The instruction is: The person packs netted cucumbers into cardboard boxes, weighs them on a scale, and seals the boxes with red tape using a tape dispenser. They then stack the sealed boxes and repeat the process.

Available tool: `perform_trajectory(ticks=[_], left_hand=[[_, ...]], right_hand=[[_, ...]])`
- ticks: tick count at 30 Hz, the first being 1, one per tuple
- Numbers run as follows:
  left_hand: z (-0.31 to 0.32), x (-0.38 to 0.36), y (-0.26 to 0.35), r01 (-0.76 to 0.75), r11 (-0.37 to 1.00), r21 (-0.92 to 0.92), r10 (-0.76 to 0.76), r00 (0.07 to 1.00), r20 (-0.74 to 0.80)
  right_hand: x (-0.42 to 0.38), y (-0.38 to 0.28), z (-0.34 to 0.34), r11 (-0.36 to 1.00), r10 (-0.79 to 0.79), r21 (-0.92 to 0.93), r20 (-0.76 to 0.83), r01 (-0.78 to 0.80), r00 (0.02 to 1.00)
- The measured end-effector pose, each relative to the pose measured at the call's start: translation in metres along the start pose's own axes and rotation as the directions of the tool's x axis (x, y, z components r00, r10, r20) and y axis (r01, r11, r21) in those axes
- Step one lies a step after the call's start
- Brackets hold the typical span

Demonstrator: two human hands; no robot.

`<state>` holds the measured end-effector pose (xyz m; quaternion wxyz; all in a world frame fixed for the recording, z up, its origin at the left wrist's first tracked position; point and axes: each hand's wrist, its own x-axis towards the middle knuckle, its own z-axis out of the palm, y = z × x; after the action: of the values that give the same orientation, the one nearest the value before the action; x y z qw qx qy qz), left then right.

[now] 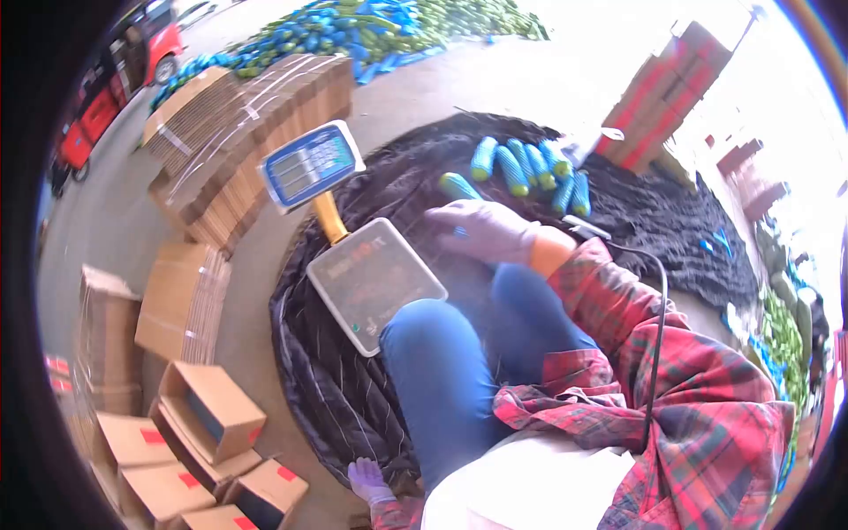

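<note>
My right hand (484,231), in a pale glove, reaches out over the dark cloth with fingers stretched toward the left. Just beyond it lies a zucchini in a blue net sleeve (458,186), partly hidden by the hand; no grip on it shows. My left hand (369,481), in a purple glove, is low in the view with its fingers spread, near the edge of the dark cloth (309,389). Several more net-sleeved zucchini (512,170) lie together past my right hand. In front of my knees sits a scale with a metal plate (377,284) and a blue-framed display (312,166).
Bundles of flattened cardboard (265,115) stand at the left. Open boxes with red labels (212,411) are at the lower left. Taped cartons (667,97) rise at the upper right. A heap of green and blue-netted vegetables (380,31) lies behind. A red vehicle (97,102) stands far left.
</note>
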<state>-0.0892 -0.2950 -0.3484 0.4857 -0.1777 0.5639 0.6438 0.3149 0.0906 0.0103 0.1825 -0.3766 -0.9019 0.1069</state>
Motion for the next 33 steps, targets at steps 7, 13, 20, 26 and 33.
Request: perform_trajectory(ticks=[7, 13, 20, 26, 33], left_hand=[[0.130, 0.023, 0.017, 0.015, 0.885, 0.465, -0.179, 0.933, 0.312], [0.250, 0.042, 0.018, -0.008, 0.518, 0.856, -0.465, 0.836, 0.290], [0.385, 0.041, -0.037, -0.114, 0.143, 0.983, -0.566, 0.806, 0.176], [0.494, 0.017, -0.120, -0.315, -0.082, 0.945, -0.690, 0.703, 0.174], [0.539, -0.046, -0.151, -0.463, -0.155, 0.873, -0.751, 0.629, 0.200]], right_hand=[[-0.266, 0.100, 0.029, 0.530, 0.847, 0.018, 0.049, -0.848, 0.530], [-0.423, 0.061, 0.121, 0.126, 0.869, -0.067, 0.488, -0.990, 0.078], [-0.496, -0.034, 0.136, -0.440, 0.780, 0.099, 0.535, -0.893, -0.325], [-0.516, -0.141, 0.150, -0.445, 0.838, 0.239, 0.451, -0.863, -0.308], [-0.568, -0.271, 0.211, -0.646, 0.680, 0.168, 0.570, -0.745, -0.461]])
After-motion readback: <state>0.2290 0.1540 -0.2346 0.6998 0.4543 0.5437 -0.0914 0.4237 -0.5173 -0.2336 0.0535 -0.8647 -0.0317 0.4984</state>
